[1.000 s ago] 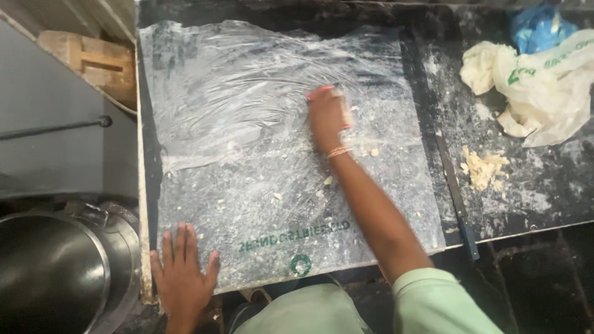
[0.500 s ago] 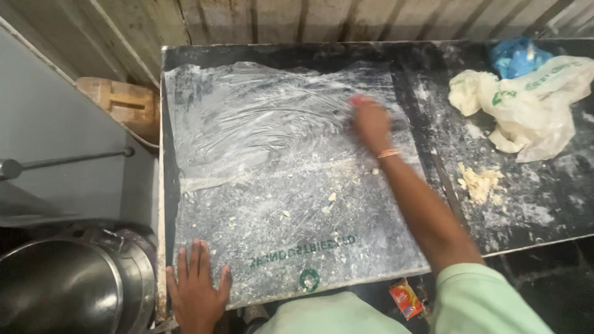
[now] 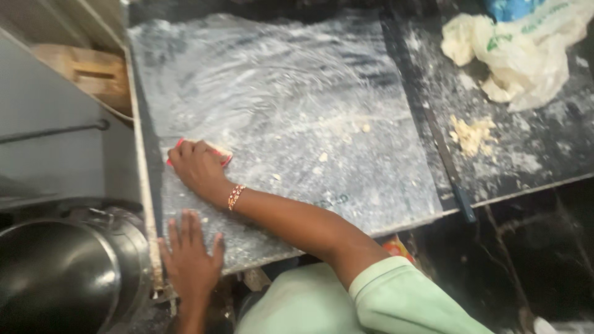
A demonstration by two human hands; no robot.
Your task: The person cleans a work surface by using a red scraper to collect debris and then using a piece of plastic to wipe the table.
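Two bare hands are at work on a dark counter (image 3: pixel 544 154) covered by a clear plastic sheet (image 3: pixel 278 99) dusted with flour. Right hand (image 3: pixel 197 166) is curled down over a small red scraper (image 3: pixel 218 156), fingers closed on it and pressing it flat against the sheet near the left edge; only the red rim shows past the knuckles. Left hand (image 3: pixel 189 256) lies flat with fingers spread at the near corner, seemingly pinning the sheet in place and gripping nothing. Judging by the smeared arcs of flour and the loose crumbs (image 3: pixel 322 156) scattered mid-sheet, the step in hand looks like scraping dough residue off the sheet; the next stroke would call for steady downward pressure and a sweep back toward the crumbs, with the sheet kept pinned so it does not ride up. Further right, off the sheet, a small heap of dough scraps (image 3: pixel 471 133) sits on the bare counter, and beyond it a crumpled white bag (image 3: pixel 526 55) with pale dough showing at its mouth. Below left stands a large steel pot (image 3: pixel 55 278); its contents cannot be made out.
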